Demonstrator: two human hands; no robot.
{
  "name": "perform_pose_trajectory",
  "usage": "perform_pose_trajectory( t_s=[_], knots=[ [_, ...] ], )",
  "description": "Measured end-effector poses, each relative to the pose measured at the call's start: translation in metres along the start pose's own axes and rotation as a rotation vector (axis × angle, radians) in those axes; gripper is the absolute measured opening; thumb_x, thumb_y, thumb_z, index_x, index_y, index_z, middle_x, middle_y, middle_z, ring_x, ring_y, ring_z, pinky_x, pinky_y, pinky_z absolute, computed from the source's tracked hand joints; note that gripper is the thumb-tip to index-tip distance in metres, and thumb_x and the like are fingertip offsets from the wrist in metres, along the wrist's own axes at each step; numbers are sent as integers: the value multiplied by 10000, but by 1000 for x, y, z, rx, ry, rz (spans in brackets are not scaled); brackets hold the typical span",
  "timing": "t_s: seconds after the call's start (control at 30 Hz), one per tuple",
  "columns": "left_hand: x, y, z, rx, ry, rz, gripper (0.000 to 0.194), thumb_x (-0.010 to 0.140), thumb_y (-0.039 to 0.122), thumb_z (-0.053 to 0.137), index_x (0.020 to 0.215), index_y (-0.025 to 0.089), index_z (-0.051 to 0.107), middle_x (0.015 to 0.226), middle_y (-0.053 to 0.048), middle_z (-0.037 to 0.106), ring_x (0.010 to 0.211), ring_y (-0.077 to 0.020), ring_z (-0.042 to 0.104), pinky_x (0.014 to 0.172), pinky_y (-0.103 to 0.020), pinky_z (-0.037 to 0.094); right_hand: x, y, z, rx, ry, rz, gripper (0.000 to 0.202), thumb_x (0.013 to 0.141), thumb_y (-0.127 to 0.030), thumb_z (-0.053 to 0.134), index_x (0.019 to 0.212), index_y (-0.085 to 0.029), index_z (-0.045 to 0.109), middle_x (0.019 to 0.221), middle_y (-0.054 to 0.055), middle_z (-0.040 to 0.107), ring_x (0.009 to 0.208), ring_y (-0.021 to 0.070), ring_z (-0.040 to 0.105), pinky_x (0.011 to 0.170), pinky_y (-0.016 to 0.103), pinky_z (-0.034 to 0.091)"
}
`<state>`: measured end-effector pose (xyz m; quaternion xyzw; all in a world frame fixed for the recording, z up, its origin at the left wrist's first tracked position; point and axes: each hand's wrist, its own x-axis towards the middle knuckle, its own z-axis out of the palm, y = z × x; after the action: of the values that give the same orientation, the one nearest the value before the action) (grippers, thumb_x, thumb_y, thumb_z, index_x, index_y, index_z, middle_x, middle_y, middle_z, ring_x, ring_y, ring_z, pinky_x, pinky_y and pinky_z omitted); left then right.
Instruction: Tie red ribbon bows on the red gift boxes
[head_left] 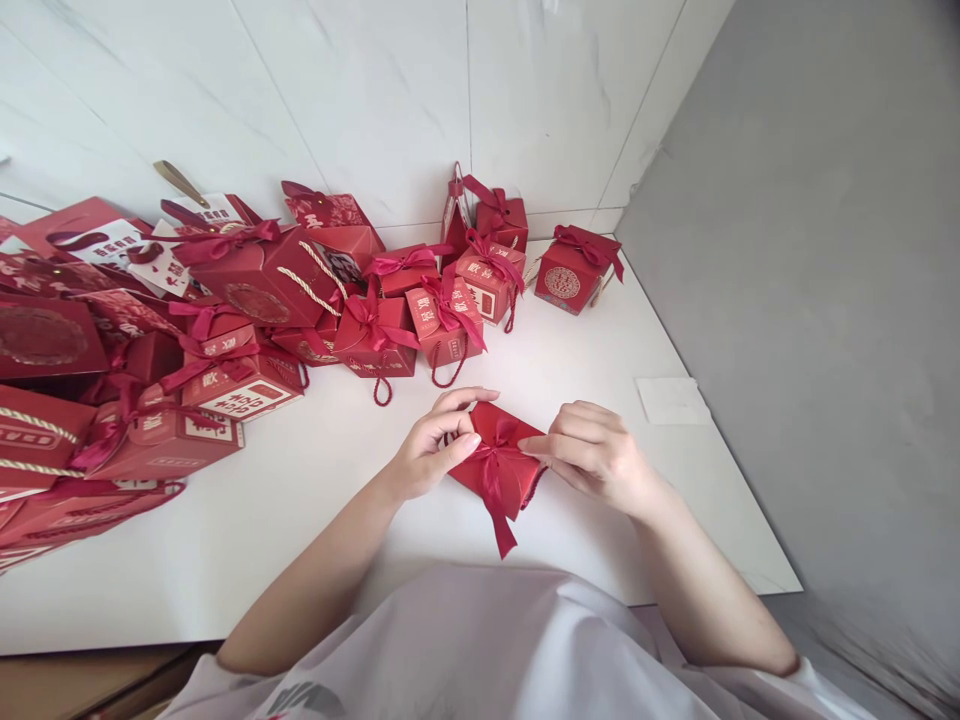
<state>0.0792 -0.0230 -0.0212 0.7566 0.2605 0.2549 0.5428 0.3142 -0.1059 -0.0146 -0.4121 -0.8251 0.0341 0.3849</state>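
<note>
A red gift box (515, 478) rests on the white table in front of me, with a dark red ribbon bow (497, 455) tied over its top and a ribbon tail hanging toward me. At the box's left side, my left hand (442, 440) is curved round the edge, its thumb by the bow and its fingers at the far corner. My right hand (589, 450) is closed in a pinch at the bow's right loop, thumb and forefinger together on the ribbon. Part of a dark red cord shows under the box's right edge.
Many red gift boxes with bows and cord handles crowd the table's left and back, the nearest being one box (450, 325) beyond my left hand. Another box (574, 270) stands at the back right. A white paper (673, 400) lies near the table's right edge.
</note>
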Motion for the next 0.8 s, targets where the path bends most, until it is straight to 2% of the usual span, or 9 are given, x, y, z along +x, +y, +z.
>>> perform_pose_trajectory(
  t_s=[0.13,0.3,0.4,0.57,0.73,0.8],
  knots=[
    [0,0,0,-26,9,6,327,953,353,509,672,185,494,1401,-122,532,1347,-259,467,1118,-444,383,0,0,-1,-9,-1,25,113,957,-148,561,957,-198,662,647,-2,544,614,143,474,604,295,368],
    [0,-1,-1,-23,-40,26,201,823,351,714,724,189,649,1465,-94,476,1390,-282,423,1184,-465,318,1,0,0,28,-94,100,95,968,-239,574,1018,-184,634,735,24,614,649,152,524,636,301,401],
    [1,0,-3,-51,-55,0,216,827,349,710,680,192,686,1485,-75,460,1406,-282,410,1218,-459,270,0,0,1,-4,-100,88,122,980,-240,553,1035,-190,650,739,30,615,659,155,532,641,304,405],
    [1,0,-2,-130,-53,-26,314,878,369,630,623,187,619,1464,-70,488,1407,-277,408,1216,-449,265,-2,2,-3,-76,-39,71,89,960,-173,562,953,-186,650,737,39,616,682,167,545,652,316,421],
    [-1,-6,7,-127,89,-87,403,893,425,565,579,184,488,1427,-103,512,1301,-304,491,1096,-488,404,-5,4,-10,-144,-44,36,140,943,-104,530,940,-199,632,740,41,622,690,179,573,656,325,442],
    [-2,-8,9,-112,121,-77,402,895,426,555,584,184,479,1411,-105,520,1266,-295,515,1097,-487,400,-7,7,-11,-147,-27,31,145,932,-90,539,949,-205,626,739,37,618,694,178,582,651,321,449]
  ],
)
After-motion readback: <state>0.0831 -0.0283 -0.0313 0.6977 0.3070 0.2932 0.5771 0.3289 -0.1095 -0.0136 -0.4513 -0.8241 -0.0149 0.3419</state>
